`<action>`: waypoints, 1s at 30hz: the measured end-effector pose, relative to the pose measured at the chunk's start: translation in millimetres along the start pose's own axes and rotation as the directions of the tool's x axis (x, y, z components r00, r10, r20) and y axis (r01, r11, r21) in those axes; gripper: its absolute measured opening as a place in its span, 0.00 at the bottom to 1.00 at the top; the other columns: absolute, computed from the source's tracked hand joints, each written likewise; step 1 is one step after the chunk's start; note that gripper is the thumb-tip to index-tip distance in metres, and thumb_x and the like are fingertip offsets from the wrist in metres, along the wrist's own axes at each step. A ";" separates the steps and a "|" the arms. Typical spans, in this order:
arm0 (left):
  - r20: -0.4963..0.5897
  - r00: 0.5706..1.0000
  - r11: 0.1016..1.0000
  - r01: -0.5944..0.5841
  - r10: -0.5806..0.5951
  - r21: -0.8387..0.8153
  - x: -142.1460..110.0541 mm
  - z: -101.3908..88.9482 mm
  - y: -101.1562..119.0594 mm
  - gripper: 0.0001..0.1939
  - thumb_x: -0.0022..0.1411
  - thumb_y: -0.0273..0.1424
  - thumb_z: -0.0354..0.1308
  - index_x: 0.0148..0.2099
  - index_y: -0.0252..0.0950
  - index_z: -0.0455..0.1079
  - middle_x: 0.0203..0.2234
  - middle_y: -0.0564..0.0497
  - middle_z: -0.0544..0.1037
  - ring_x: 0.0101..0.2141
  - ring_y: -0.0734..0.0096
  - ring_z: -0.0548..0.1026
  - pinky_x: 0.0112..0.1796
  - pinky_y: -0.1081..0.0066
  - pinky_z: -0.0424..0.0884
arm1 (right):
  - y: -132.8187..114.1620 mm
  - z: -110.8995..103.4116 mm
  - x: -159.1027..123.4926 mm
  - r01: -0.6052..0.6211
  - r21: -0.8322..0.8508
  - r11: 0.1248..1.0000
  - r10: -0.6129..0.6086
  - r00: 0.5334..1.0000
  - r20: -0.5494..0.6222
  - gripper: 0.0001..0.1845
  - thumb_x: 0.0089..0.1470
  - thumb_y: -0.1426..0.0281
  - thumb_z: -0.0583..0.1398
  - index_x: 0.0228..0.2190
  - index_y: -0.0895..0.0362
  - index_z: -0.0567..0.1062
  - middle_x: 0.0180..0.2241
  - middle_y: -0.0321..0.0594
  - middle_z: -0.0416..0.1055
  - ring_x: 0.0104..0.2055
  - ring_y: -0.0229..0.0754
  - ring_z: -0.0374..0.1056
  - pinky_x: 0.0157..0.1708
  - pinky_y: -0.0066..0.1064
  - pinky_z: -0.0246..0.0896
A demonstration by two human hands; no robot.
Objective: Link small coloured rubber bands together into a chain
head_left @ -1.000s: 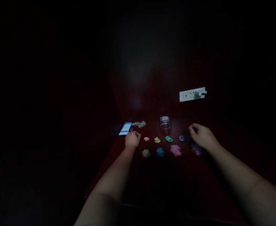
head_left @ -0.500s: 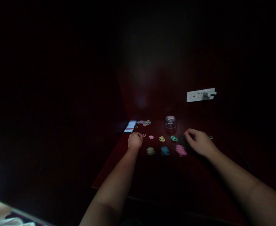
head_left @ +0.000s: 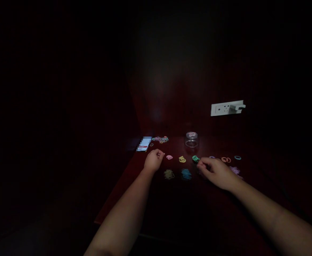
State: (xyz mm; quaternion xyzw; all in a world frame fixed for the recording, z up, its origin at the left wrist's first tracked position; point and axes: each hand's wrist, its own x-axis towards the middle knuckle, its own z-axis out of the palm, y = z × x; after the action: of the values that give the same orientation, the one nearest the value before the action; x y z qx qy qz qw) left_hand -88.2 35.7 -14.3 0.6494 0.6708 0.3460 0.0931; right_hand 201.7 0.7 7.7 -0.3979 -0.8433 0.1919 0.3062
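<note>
My left hand [head_left: 154, 160] is closed in a pinch on the left of the table, with a bit of a pale elastic band [head_left: 163, 154] at its fingertips. My right hand [head_left: 216, 171] is also closed, its fingertips just below the green elastic bands [head_left: 195, 158]; what they hold, if anything, cannot be made out. Between the hands lie pink bands [head_left: 169, 157] and yellow bands [head_left: 182, 159]. Nearer me are an olive pile [head_left: 169, 174] and a blue pile [head_left: 186, 174]. The right hand mostly hides a pink pile.
A clear jar [head_left: 191, 140] stands at the back. Mixed bands [head_left: 160, 139] lie beside a lit phone [head_left: 144, 143] at back left. Orange bands [head_left: 225, 160], a blue band [head_left: 237, 157] and a lilac pile [head_left: 235, 170] are on the right. A wall socket [head_left: 226, 108] holds a plug.
My right hand has moved left and nearer, over the pink pile, uncovering the orange bands and lilac pile. My left fingers now cover most of the pale band that lay beside them.
</note>
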 end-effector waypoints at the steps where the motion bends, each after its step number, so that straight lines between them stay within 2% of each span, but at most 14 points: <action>1: 0.020 0.999 0.998 -0.029 0.030 -0.051 -3.7 0.8 6.5 0.08 0.65 0.35 0.56 0.39 0.37 0.74 0.32 0.50 0.79 0.32 0.72 0.75 0.38 0.72 0.72 | 0.3 1.2 -0.2 0.001 0.005 1.000 -0.001 1.000 0.006 0.14 0.60 0.64 0.53 0.25 0.54 0.68 0.22 0.33 0.67 0.25 0.38 0.63 0.27 0.29 0.55; 3: 0.047 0.993 0.983 -0.099 0.107 -0.155 -13.4 3.6 23.3 0.10 0.65 0.38 0.56 0.39 0.37 0.73 0.30 0.52 0.78 0.30 0.75 0.75 0.35 0.75 0.71 | 0.4 3.2 -0.5 0.004 0.016 1.000 -0.004 1.000 0.022 0.12 0.60 0.64 0.54 0.27 0.54 0.70 0.22 0.32 0.66 0.25 0.38 0.62 0.27 0.29 0.56; 6: 0.041 0.961 0.883 -0.234 0.273 -0.406 -30.4 8.1 51.7 0.11 0.60 0.39 0.62 0.36 0.35 0.71 0.27 0.52 0.77 0.28 0.76 0.73 0.31 0.76 0.69 | -0.7 5.3 -1.2 0.022 0.048 0.999 -0.023 0.999 0.023 0.06 0.59 0.65 0.56 0.34 0.54 0.72 0.23 0.31 0.66 0.25 0.37 0.62 0.27 0.29 0.57; 9: 0.082 0.900 0.812 -0.343 0.428 -0.471 -42.9 10.8 72.0 0.09 0.60 0.36 0.64 0.34 0.35 0.71 0.26 0.54 0.77 0.26 0.77 0.72 0.29 0.77 0.67 | -3.4 5.1 -2.2 0.075 0.078 0.994 -0.074 0.997 -0.008 0.08 0.57 0.67 0.58 0.40 0.53 0.71 0.25 0.31 0.67 0.25 0.37 0.62 0.26 0.28 0.57; 12: 0.091 0.839 0.755 -0.428 0.536 -0.496 -47.2 12.4 79.5 0.07 0.60 0.34 0.64 0.35 0.35 0.72 0.26 0.54 0.77 0.27 0.77 0.73 0.30 0.77 0.68 | -6.8 3.0 -2.8 0.102 0.099 0.990 -0.102 0.995 -0.008 0.06 0.58 0.67 0.57 0.38 0.52 0.71 0.24 0.31 0.65 0.25 0.37 0.61 0.26 0.28 0.56; 16: 0.121 0.813 0.755 -0.458 0.569 -0.470 -45.9 15.3 78.2 0.07 0.61 0.34 0.64 0.36 0.36 0.73 0.28 0.53 0.79 0.29 0.75 0.75 0.32 0.75 0.69 | -8.0 0.1 -2.6 0.081 0.154 0.985 -0.079 0.997 -0.021 0.06 0.58 0.67 0.57 0.38 0.53 0.71 0.24 0.32 0.65 0.25 0.37 0.61 0.26 0.28 0.57; 20: 0.153 0.790 0.757 -0.483 0.593 -0.439 -45.3 17.2 77.0 0.07 0.62 0.35 0.62 0.37 0.37 0.74 0.30 0.52 0.79 0.31 0.73 0.76 0.35 0.74 0.71 | -4.8 -0.5 -2.4 0.071 0.133 0.989 -0.072 0.997 0.009 0.06 0.59 0.67 0.56 0.37 0.54 0.73 0.25 0.33 0.68 0.26 0.38 0.63 0.27 0.28 0.58; 30: 0.114 0.750 0.742 -0.598 0.651 -0.303 -45.2 8.8 81.9 0.04 0.63 0.32 0.61 0.38 0.37 0.73 0.31 0.53 0.79 0.34 0.74 0.76 0.39 0.71 0.69 | -3.6 -2.5 -3.7 0.073 0.119 0.990 -0.078 0.996 0.034 0.08 0.59 0.67 0.56 0.32 0.55 0.73 0.24 0.34 0.66 0.26 0.37 0.61 0.26 0.27 0.56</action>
State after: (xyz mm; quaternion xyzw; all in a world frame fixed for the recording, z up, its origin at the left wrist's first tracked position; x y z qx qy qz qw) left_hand -10.8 -10.4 12.4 0.8533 0.3503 0.3664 0.1223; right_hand 203.2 -4.2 10.3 -0.3433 -0.8507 0.2370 0.3198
